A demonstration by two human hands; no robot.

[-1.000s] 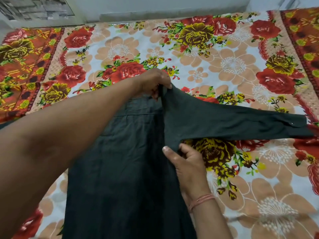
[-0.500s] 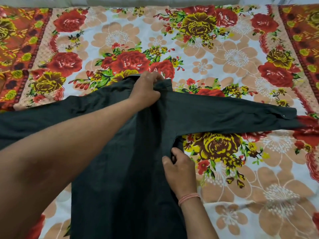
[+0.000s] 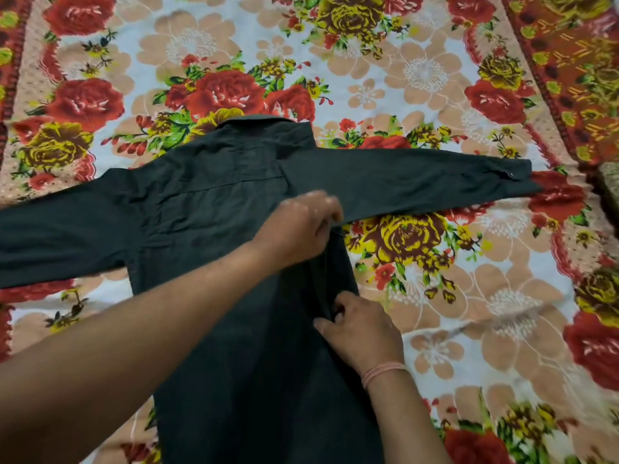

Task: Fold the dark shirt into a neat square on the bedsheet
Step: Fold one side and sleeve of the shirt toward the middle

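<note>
dark shirt (image 3: 214, 209) flat, back up, on bedsheet (image 3: 435, 78), sleeves spread. my left hand (image 3: 298, 229) pinches underarm cloth, my right hand (image 3: 365, 329) pinches side seam below. i line both pinches up, fold edge straight inward.

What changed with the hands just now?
The left hand let go of the collar and came down to the armpit seam of the dark shirt. The right hand slid lower along its side edge, still gripping it. The sleeve stayed stretched across the bedsheet.

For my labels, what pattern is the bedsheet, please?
The bedsheet is floral, red and yellow roses; head view.
</note>
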